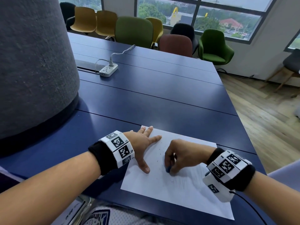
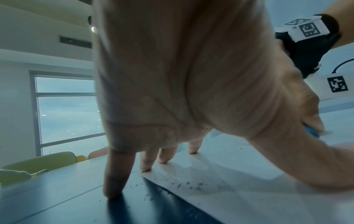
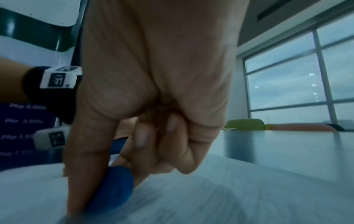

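Observation:
A white sheet of paper (image 1: 177,189) lies on the dark blue table (image 1: 146,95) near its front edge, with faint pencil marks and dark eraser crumbs (image 1: 158,160) on it. My left hand (image 1: 144,143) lies spread on the sheet's left part, fingertips (image 2: 145,169) and thumb pressing it down, little finger on the table. My right hand (image 1: 177,158) pinches a small blue eraser (image 1: 168,169) between thumb and fingers, its tip against the paper. The blue eraser (image 3: 113,188) fills the lower left of the right wrist view and also shows small as the blue eraser (image 2: 311,131) in the left wrist view.
A large grey felt-covered round column (image 1: 32,62) stands on the table at the left. A white power strip (image 1: 108,69) with a plugged cable lies farther back. Several coloured chairs (image 1: 134,31) line the far edge under windows. Wooden floor (image 1: 267,111) lies beyond the table's right edge.

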Available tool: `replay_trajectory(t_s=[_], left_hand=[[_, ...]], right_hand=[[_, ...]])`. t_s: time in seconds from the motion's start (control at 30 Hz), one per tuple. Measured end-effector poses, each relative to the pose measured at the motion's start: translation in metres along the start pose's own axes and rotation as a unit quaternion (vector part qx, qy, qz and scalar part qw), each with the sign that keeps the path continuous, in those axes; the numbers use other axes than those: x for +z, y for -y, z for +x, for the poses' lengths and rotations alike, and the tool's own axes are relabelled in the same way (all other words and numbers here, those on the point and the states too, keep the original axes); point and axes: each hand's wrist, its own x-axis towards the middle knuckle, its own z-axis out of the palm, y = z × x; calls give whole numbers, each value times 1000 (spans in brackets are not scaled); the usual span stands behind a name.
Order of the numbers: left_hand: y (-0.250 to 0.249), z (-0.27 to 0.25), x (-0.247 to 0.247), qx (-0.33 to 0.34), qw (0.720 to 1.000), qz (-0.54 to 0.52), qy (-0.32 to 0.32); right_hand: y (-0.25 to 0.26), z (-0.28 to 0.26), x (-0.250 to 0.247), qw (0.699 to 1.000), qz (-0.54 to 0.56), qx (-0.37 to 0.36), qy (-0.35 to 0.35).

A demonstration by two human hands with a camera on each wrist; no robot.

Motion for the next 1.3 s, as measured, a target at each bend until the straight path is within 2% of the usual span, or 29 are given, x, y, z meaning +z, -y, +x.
replay_trajectory(t_s=[0.1, 0.13, 0.17, 0.23, 0.27, 0.3, 0.4, 0.43, 0.53, 0.57, 0.67, 0.7, 0.8, 0.83, 0.93, 0.97, 1.0, 1.07, 1.1, 1.23, 1.3], left_hand=[[0, 0, 0, 2, 1000, 1, 2], [0, 0, 0, 1, 1000, 1, 2], [-1, 0, 0, 1, 1000, 0, 2], [-1, 0, 0, -1, 1000, 0, 1], [-1, -1, -1, -1, 1000, 1, 2], [-1, -1, -1, -1, 1000, 2, 3], [0, -1, -1, 2, 1000, 3, 1], [0, -1, 0, 2, 1000, 3, 0], [-1, -1, 0, -1, 1000, 3, -1], [-1, -1, -1, -2, 1000, 5, 1], [0, -1, -1, 0, 1000, 4, 1], [0, -1, 0, 0, 1000, 3, 0], [0, 0, 0, -2, 1000, 0, 0], [0, 0, 0, -2, 1000, 0, 1], [-1, -1, -1, 0, 1000, 2, -1], [-1, -1, -1, 0, 1000, 2, -1], [-1, -1, 0, 0, 1000, 3, -1], [-1, -1, 0, -2, 1000, 1, 0], [-1, -1, 0, -2, 1000, 1, 1], [-1, -1, 0, -1, 1000, 4, -3], [-2, -1, 0, -2, 1000, 3, -3]], right_hand=[[-8, 5, -4, 994, 0, 10, -109], [-8, 4, -4, 993, 7, 11, -120], [-8, 2, -2, 995, 7, 6, -102], [-1, -2, 2, 1000, 3, -12, -6], [3, -3, 2, 1000, 1, -14, 18], [3, 0, 0, 1000, -2, -10, 6], [0, 8, -3, 994, -12, 1, -112], [0, 7, -1, 994, -12, -3, -105], [10, -4, 7, 999, -22, -24, 42], [10, -5, 7, 998, -23, -24, 50], [5, -4, 4, 998, -17, -8, -55], [5, -6, 5, 998, -14, -11, -57], [11, -14, 12, 997, -12, -44, 68], [12, -14, 12, 996, -13, -43, 75], [5, -9, 8, 999, -9, -16, -45], [4, -10, 8, 998, -3, -14, -57], [4, -12, 9, 999, -2, -20, -38], [9, -16, 13, 998, -3, -40, 53], [11, -17, 14, 997, -1, -41, 72], [2, -10, 9, 999, 19, -2, -44], [4, -14, 13, 1000, 23, -14, -7]])
